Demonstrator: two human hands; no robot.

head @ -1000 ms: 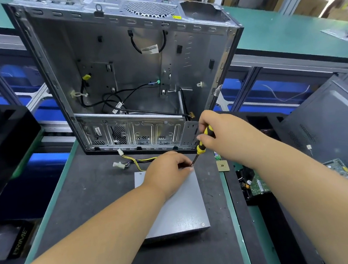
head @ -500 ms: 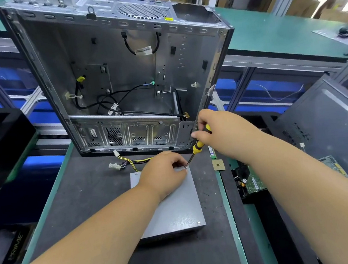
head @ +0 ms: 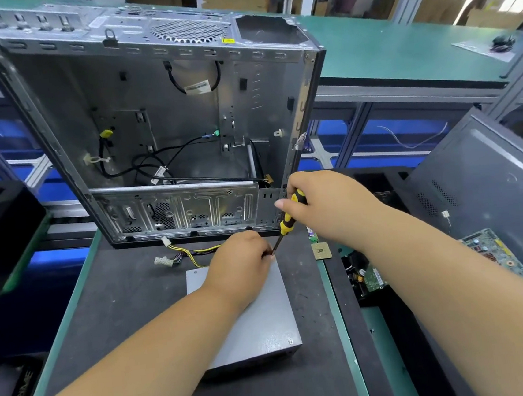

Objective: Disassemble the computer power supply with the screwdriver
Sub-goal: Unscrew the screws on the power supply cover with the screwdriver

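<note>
Fingers of our left hand (head: pixel 239 262) curl down at the far right corner of the power supply (head: pixel 259 322), hiding the screw there; we cannot tell whether they pinch the screwdriver (head: pixel 286 219) shaft or only steady it. The tip is lost behind those fingers. Our right hand (head: pixel 321 206) is clamped round the yellow-and-black handle, the tool tilted down to the left. The supply lies flat on the dark mat (head: pixel 120 300), its near left part covered by our forearm; one screw (head: pixel 290 341) shows at its near right corner.

Writing is scarce: a white label (head: pixel 197 87) on a cable loop inside the case (head: pixel 157 128) is too small to read, and pale letters on a black box (head: pixel 20 395) at lower left look like "PRIME".

The open case stands just behind the supply, with yellow-and-black wires (head: pixel 189 254) trailing between them. A chip (head: pixel 321 251) lies at the mat's right edge, near circuit boards (head: pixel 495 253) and a grey panel (head: pixel 492 188).
</note>
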